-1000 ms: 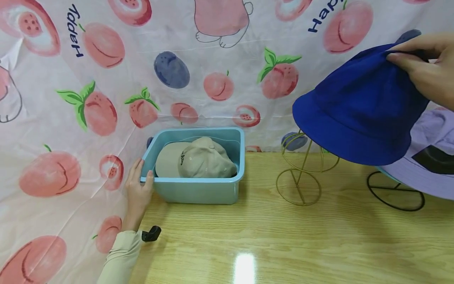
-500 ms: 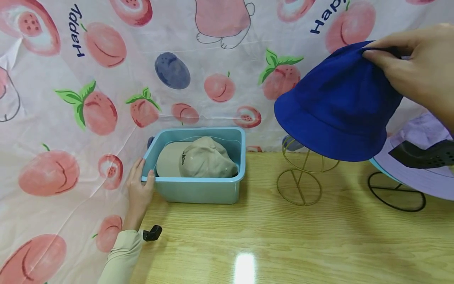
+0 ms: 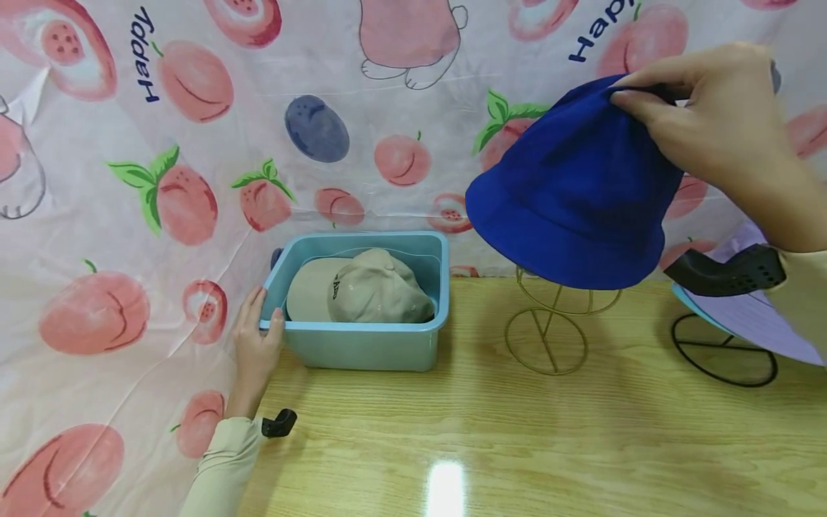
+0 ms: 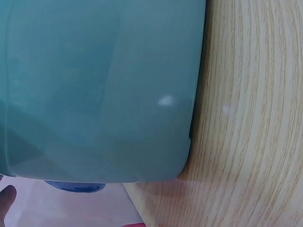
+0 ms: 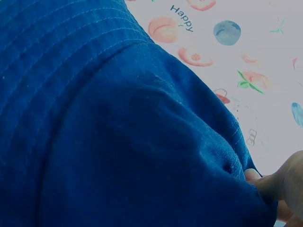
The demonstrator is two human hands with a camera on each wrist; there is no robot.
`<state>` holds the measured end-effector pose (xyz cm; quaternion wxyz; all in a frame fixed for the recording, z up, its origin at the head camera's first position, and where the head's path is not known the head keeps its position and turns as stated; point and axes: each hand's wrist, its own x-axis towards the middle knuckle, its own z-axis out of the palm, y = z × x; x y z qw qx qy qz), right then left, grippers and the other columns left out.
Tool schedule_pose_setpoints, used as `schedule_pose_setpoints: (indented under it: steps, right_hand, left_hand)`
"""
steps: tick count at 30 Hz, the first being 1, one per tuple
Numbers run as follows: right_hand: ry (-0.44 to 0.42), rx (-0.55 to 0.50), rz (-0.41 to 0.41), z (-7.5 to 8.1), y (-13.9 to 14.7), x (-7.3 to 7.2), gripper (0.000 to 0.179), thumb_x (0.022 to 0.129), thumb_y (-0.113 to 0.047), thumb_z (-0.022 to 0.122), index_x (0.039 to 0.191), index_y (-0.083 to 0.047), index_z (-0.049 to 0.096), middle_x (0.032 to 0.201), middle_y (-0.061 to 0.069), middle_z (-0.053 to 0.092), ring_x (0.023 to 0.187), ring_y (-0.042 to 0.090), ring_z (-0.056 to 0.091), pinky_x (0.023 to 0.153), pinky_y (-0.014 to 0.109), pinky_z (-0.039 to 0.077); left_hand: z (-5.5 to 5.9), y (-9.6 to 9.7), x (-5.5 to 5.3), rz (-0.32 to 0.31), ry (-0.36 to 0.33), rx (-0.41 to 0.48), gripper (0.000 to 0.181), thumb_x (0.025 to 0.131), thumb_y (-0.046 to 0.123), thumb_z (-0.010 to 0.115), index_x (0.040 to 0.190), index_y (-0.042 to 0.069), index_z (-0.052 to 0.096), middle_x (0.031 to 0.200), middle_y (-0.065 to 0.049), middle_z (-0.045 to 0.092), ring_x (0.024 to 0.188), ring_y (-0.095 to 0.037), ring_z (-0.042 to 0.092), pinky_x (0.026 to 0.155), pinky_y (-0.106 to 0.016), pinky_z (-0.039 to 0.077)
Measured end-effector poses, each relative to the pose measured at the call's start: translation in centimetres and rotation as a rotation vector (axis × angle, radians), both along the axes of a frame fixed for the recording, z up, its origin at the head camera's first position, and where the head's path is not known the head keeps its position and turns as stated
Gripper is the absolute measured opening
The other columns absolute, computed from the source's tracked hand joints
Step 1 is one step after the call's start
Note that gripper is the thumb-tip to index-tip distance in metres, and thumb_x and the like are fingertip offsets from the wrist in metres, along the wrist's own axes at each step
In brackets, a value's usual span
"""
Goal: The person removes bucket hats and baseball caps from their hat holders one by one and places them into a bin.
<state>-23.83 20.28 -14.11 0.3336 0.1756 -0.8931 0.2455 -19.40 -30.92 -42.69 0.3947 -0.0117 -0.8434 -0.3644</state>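
In the head view my right hand (image 3: 717, 118) pinches the crown of a blue bucket hat (image 3: 575, 194) between thumb and fingers. The hat hangs brim down in front of a gold wire stand (image 3: 545, 337), hiding its upper part. Up close in the right wrist view, the hat's stitched brim (image 5: 71, 42) fills the upper left. My left hand (image 3: 255, 345) rests at the front left corner of a light blue plastic bin (image 3: 368, 348), its fingers fairly straight along the side and the thumb by the front rim. Inside the bin lies a beige baseball cap (image 3: 375, 291).
On the right a lilac wide-brimmed hat (image 3: 749, 323) sits on a black wire stand (image 3: 723, 359), partly hidden by my right sleeve. A fruit-print cloth (image 3: 400, 108) hangs behind and at the left of the wooden table (image 3: 549, 438).
My right hand has carried the blue bucket hat leftward, from the lilac hat's side to above the gold stand. My left hand stays at the bin's corner.
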Motion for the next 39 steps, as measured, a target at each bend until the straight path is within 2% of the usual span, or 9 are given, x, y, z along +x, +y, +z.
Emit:
schedule_pose_setpoints:
  steps: [3,4,6,13,21,24,28,33,39]
  right_hand:
    - [-0.043,-0.010,0.024,0.0,-0.8,0.1,0.035,0.092,-0.032,0.059,0.117,-0.009,0.068,0.108,0.019,0.067,0.098,-0.005,0.058,0.095,0.019,0.040]
    - [-0.046,-0.016,0.035,0.0,-1.1,0.1,0.035,0.092,-0.031,0.059,0.117,-0.009,0.068,0.108,0.019,0.067,0.096,-0.007,0.056,0.095,0.020,0.041]
    - [-0.056,-0.019,0.047,0.1,-1.7,0.1,0.034,0.092,-0.031,0.059,0.118,-0.010,0.068,0.108,0.018,0.067,0.100,0.001,0.059,0.095,0.024,0.042]
    - [-0.007,-0.024,0.122,0.1,-3.9,-0.3,0.028,0.090,-0.027,0.063,0.108,-0.008,0.073,0.099,0.015,0.070,0.079,-0.018,0.048,0.087,0.017,0.046]
    - [0.030,-0.011,0.205,-0.4,-6.6,-1.0,0.023,0.090,-0.023,0.064,0.099,-0.005,0.075,0.094,0.010,0.072,0.075,-0.020,0.047,0.078,0.007,0.042]
    - [0.053,0.004,0.236,-1.0,-7.5,-1.1,0.021,0.090,-0.020,0.064,0.097,-0.004,0.076,0.093,0.010,0.072,0.082,-0.006,0.059,0.075,0.006,0.039]
    - [0.036,0.000,0.260,-1.7,-8.7,-1.2,0.020,0.089,-0.019,0.065,0.097,-0.004,0.076,0.095,0.011,0.072,0.088,0.021,0.066,0.080,0.020,0.047]
    - [-0.021,-0.021,0.301,-2.5,-10.7,-1.3,0.019,0.090,-0.017,0.065,0.097,-0.003,0.076,0.094,0.013,0.071,0.089,0.023,0.064,0.081,0.038,0.048]
    - [-0.038,-0.056,0.403,-4.0,-13.3,-2.0,0.016,0.089,-0.013,0.065,0.094,-0.002,0.076,0.092,0.013,0.072,0.088,0.021,0.065,0.080,0.036,0.049]
  left_hand:
    - [0.1,0.0,0.1,0.002,-0.013,-0.007,0.050,0.090,0.019,0.056,0.134,-0.005,0.050,0.141,-0.015,0.045,0.129,-0.033,0.040,0.104,-0.053,0.032]
    - [0.1,-0.1,0.1,0.003,-0.018,-0.008,0.050,0.090,0.020,0.055,0.134,-0.004,0.049,0.141,-0.015,0.045,0.129,-0.033,0.040,0.103,-0.054,0.032]
    - [0.1,-0.1,0.1,0.005,-0.028,-0.005,0.050,0.091,0.020,0.055,0.134,-0.004,0.049,0.141,-0.015,0.045,0.129,-0.032,0.040,0.102,-0.054,0.033]
    - [0.4,-0.4,0.4,0.010,-0.039,-0.015,0.050,0.091,0.020,0.056,0.135,-0.003,0.049,0.142,-0.015,0.044,0.130,-0.030,0.040,0.102,-0.054,0.034]
    - [0.4,-0.7,0.5,0.024,-0.057,-0.034,0.051,0.092,0.022,0.055,0.136,-0.002,0.048,0.143,-0.012,0.043,0.131,-0.030,0.038,0.101,-0.055,0.035]
    - [0.4,-0.5,0.5,0.024,-0.081,-0.037,0.052,0.092,0.024,0.055,0.137,0.000,0.047,0.144,-0.012,0.042,0.132,-0.031,0.037,0.101,-0.055,0.034]
    - [0.2,-0.2,0.4,0.013,-0.076,-0.028,0.051,0.092,0.022,0.055,0.136,-0.001,0.048,0.144,-0.011,0.042,0.132,-0.031,0.037,0.101,-0.055,0.034]
    - [0.2,-0.2,0.4,0.004,-0.061,-0.024,0.051,0.091,0.022,0.055,0.135,-0.002,0.049,0.144,-0.011,0.043,0.131,-0.031,0.038,0.102,-0.054,0.034]
    - [0.3,-0.4,0.4,0.002,-0.062,-0.016,0.050,0.092,0.020,0.055,0.136,-0.002,0.048,0.143,-0.013,0.042,0.131,-0.030,0.038,0.100,-0.055,0.036]
